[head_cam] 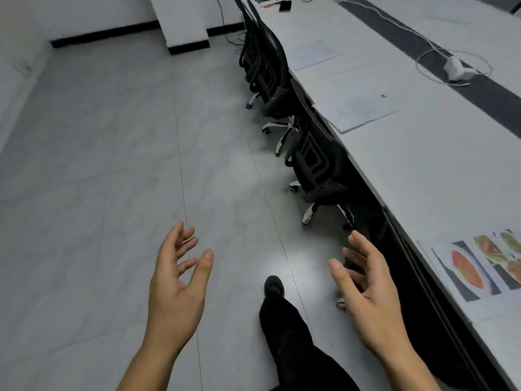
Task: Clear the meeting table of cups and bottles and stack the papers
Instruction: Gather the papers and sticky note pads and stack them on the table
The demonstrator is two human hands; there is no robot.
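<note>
The long white meeting table (417, 165) runs along the right side. A paper with colour food photos (479, 266) lies at its near edge. Farther along lie a white sheet (356, 110), another sheet (314, 53) and a faint one (448, 9) at the far right. No cup or bottle shows. My left hand (176, 283) and my right hand (369, 289) are held out over the floor, palms facing each other, fingers spread, holding nothing. The right hand is left of the table's edge.
Several black office chairs (313, 162) are tucked along the table's left side. A white adapter with coiled cable (455, 69) lies on the table's dark centre strip. Small items (284, 5) sit at the far end. My dark-trousered leg and shoe (275, 289) step over grey floor tiles.
</note>
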